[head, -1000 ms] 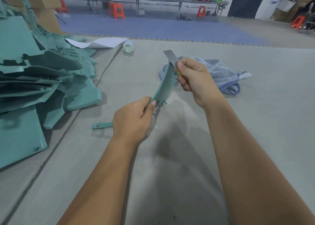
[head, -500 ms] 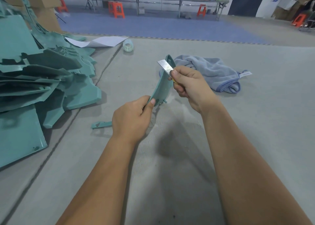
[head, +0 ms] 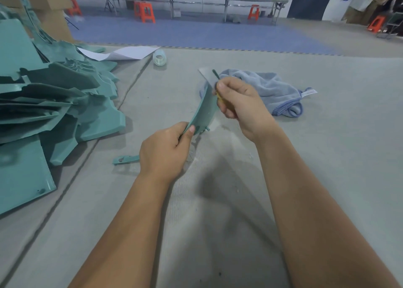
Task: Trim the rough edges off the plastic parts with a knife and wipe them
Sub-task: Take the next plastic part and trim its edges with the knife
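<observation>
Grey tabletop (head: 327,157) carries everything. Along its left edge: large heap of teal plastic parts (head: 54,104), stacked flat and overlapping, reaching toward the far left corner.

Blue-grey cloth (head: 270,91), crumpled, lies past the middle of the tabletop, just beyond the right hand; white tag on its right side.

White paper sheet (head: 124,53) at the far edge, next to the heap; small clear roll (head: 159,57) just beside it.

Curved teal part (head: 205,111) held off the tabletop, edge-on, between the two hands. Left hand (head: 163,150) grips its near lower end, thumb pressed on the face. Its upper end rises to the right hand.

Right hand (head: 237,102), fingers curled, holds the knife (head: 206,74); yellow handle mostly hidden in the grip, grey blade projects up and to the left, lying against the upper edge of the part. Exact contact point blurred.

Small teal offcut (head: 125,159) flat on the tabletop, just left of the left hand.
</observation>
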The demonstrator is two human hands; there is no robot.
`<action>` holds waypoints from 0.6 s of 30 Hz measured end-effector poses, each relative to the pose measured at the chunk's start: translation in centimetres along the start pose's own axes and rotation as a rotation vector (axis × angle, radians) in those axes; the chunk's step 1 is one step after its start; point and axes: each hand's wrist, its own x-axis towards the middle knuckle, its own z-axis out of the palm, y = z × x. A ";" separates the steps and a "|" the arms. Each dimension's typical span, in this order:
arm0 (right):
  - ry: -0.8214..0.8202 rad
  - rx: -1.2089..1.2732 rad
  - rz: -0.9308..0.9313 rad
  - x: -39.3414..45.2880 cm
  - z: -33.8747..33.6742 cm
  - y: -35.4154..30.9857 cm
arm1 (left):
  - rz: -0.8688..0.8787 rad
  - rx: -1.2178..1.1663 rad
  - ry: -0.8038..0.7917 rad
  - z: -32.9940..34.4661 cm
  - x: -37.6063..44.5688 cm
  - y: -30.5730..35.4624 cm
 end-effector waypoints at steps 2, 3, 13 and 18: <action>0.082 -0.060 -0.042 0.8 0.1 -0.3 | -0.005 0.004 -0.003 0.0 0.0 0.1; 0.111 -0.083 -0.054 1.1 0.1 -0.4 | -0.004 0.005 -0.003 0.0 0.0 0.1; 0.134 -0.217 -0.055 1.9 -0.2 -0.9 | -0.001 0.003 -0.010 0.0 0.0 -0.1; 0.116 -0.238 -0.034 1.8 -0.7 -1.0 | 0.017 0.004 -0.006 0.0 0.0 -0.2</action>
